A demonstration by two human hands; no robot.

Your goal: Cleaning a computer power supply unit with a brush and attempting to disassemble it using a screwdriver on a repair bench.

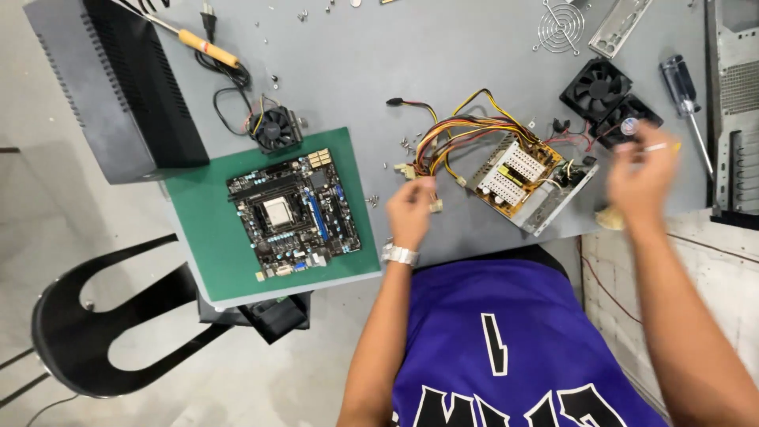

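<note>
Grey counter (443, 55): it carries everything here; we sit at its near edge, a purple shirt filling the bottom of the view.
Left hand (411, 212): near the near edge, fingers curled and pinching a small pale connector (435, 205) at the loose end of the wires (458, 130).
Right hand (642, 170): raised above the right edge and blurred; fingers drawn together around something thin and pale, with a glint of yellow. What it is, we cannot tell.
Supply board (522, 175): the thing in hand, an open power-supply board in its metal tray, lying between our two hands and just back from the near edge; its yellow, red and black wires fan toward the counter's middle.
Step, as we judge it: taking the supply apart, with the wiring being sorted and freed from the board.
Next move, as we judge it: it calls for steadying the right hand before it meets the board, and for keeping the wires clear of the loose screws (407, 145) beside them.
Fans (607, 96): two black ones at the right edge, behind the board.
Screwdriver (686, 103): black-handled, at the right edge, untouched.
Motherboard (292, 212): on a green mat (207, 237) at the near left corner, well apart from both hands.
Cooler (275, 128): just behind the mat.
</note>
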